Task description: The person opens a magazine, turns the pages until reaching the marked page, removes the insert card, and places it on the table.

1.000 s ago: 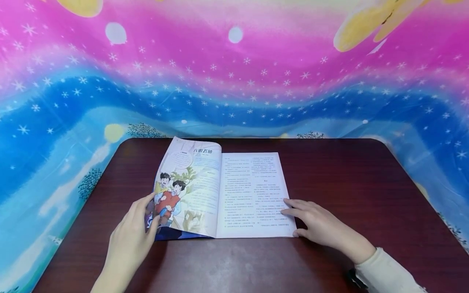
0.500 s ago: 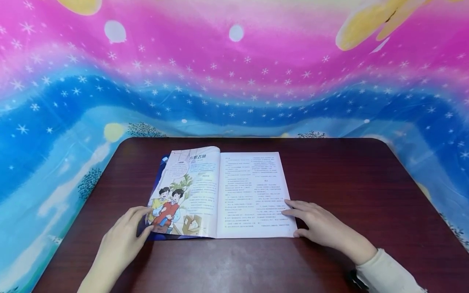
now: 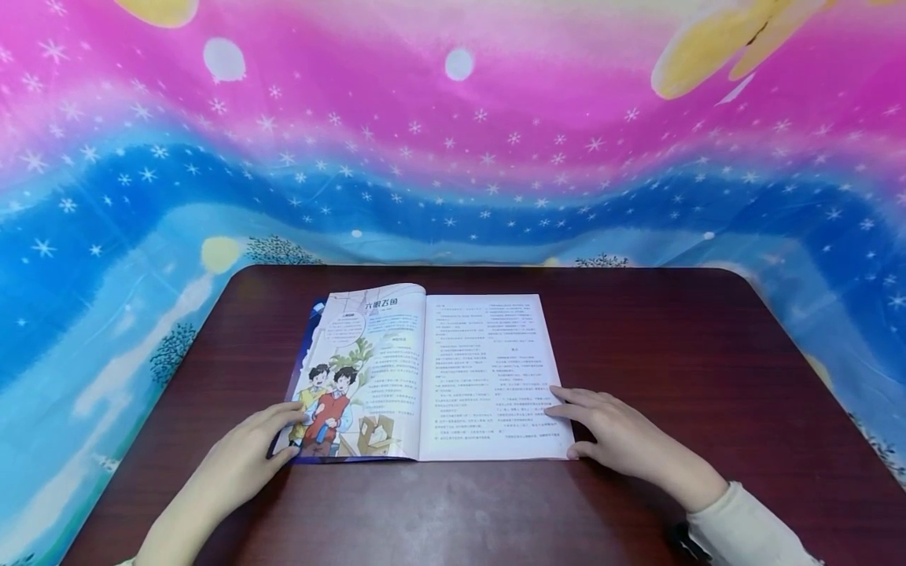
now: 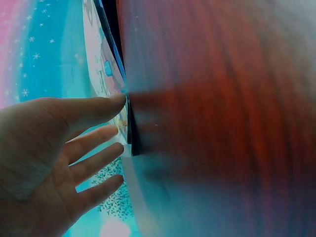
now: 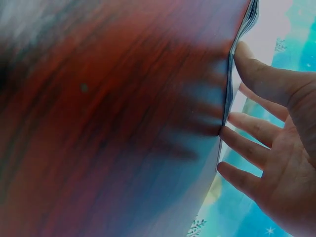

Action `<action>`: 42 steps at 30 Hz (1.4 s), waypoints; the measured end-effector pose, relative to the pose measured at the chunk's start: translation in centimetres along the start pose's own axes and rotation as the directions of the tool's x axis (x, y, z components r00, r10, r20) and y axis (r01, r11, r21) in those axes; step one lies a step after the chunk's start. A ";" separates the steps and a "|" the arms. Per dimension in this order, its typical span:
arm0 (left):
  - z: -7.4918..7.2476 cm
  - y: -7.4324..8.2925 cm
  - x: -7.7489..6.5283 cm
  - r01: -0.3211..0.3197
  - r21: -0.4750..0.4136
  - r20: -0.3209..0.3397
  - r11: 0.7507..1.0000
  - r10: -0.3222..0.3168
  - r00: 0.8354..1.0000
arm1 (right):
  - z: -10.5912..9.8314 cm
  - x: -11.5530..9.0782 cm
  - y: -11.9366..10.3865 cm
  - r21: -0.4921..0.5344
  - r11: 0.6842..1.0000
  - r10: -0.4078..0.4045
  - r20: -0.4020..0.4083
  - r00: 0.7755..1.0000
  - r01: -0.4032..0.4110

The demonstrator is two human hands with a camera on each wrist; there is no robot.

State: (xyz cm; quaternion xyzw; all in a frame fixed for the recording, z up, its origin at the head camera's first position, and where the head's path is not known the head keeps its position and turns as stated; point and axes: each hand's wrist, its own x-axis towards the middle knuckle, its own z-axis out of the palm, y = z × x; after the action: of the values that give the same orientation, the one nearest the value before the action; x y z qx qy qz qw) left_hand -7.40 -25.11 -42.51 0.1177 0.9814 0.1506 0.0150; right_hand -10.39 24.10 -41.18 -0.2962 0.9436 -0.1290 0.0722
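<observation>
A magazine (image 3: 488,369) lies spread on the table, its left page showing two cartoon children and its right page full of printed text. My left hand (image 3: 237,456) rests at the lower left corner of the illustrated page, fingertips on the page's outer edge. In the left wrist view the thumb (image 4: 98,109) touches that edge, and the other fingers are loosely extended. At the opposite side, my right hand (image 3: 623,432) rests on the lower right edge of the text page. The right wrist view has its thumb (image 5: 261,74) on the page and its fingers spread along the edge.
The dark reddish-brown table (image 3: 679,346) has rounded far corners. Behind it and along both sides hangs a pink and blue cloth (image 3: 439,157) with snowflakes. A blue lower sheet or cover (image 3: 311,322) peeks out left of the illustrated page.
My left hand has lowered the left page, which was raised and curled, and it now lies flatter. That hand has also shifted slightly left and down. The right hand has stayed put.
</observation>
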 end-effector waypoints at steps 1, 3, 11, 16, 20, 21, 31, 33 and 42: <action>0.0 0.0 0.1 -0.005 -0.007 0.007 1.000 0.005 1.000 | 0.0 0.0 0.0 0.001 1.000 -0.003 -0.003 1.000 0.003; 0.0 0.0 0.1 -0.008 -0.012 0.018 1.000 0.009 1.000 | 0.0 0.0 0.0 0.003 1.000 -0.008 -0.007 1.000 0.009; 0.0 0.0 0.1 -0.002 -0.008 0.031 1.000 0.002 1.000 | 0.1 0.1 0.0 0.000 1.000 -0.010 -0.017 1.000 0.010; -0.1 0.2 0.0 0.003 -0.019 0.036 1.000 -0.002 0.999 | 0.1 0.1 0.0 -0.004 1.000 -0.005 -0.019 1.000 0.005; -0.2 0.3 0.0 0.006 -0.030 0.063 1.000 -0.004 0.998 | 0.0 0.2 0.0 0.015 1.000 0.012 -0.011 1.000 -0.012; -0.2 0.4 0.0 0.006 -0.028 0.068 1.000 -0.004 0.998 | -0.1 0.3 -0.1 0.020 1.000 0.017 -0.011 1.000 -0.017; -0.4 0.5 0.1 0.016 -0.010 0.062 1.000 -0.015 0.998 | -0.7 1.1 -0.2 0.048 0.999 -0.009 -0.127 0.992 0.015; -0.6 0.6 0.2 0.028 -0.012 0.063 1.000 -0.028 0.998 | -0.8 1.2 -0.2 0.046 0.998 -0.034 -0.179 0.983 0.043; -1.3 2.3 1.3 0.007 -0.057 0.007 0.998 -0.007 1.000 | -1.5 1.9 -0.5 0.044 0.991 -0.104 -0.372 0.922 0.129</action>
State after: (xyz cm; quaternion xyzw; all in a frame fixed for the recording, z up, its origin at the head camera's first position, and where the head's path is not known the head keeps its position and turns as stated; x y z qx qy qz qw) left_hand -8.20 -23.05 -40.58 0.1142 0.9771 0.1782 0.0223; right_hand -11.94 22.91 -39.73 -0.3196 0.9162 -0.2181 -0.1041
